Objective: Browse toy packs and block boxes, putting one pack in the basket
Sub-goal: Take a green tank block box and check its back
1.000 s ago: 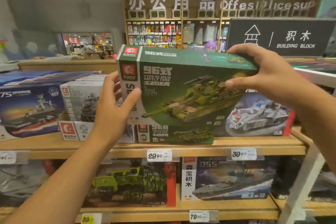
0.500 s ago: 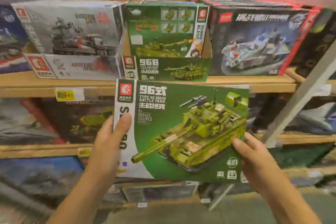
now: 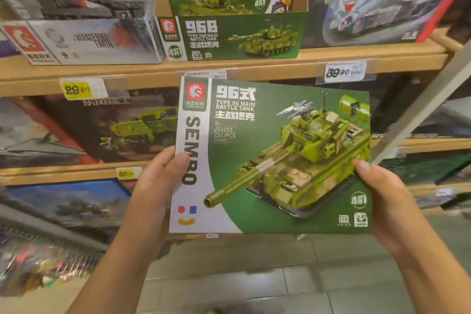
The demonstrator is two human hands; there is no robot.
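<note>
A person's left hand [image 3: 163, 183] grips the white left edge of a green tank box [image 3: 275, 158], thumb on its front, while the right hand [image 3: 379, 194] clasps the lower right edge. Held face-up in front of the shelf [image 3: 254, 69], the 252-piece box looks light, stiff and smooth; an edge grip should serve. Behind stand a display carton [image 3: 229, 35] and price tags reading 89.90 [image 3: 79, 89] and 39.90 [image 3: 344, 72]. No basket shows.

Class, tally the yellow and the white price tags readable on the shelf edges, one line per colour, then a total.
Yellow price tags: 2
White price tags: 1
Total: 3
</note>
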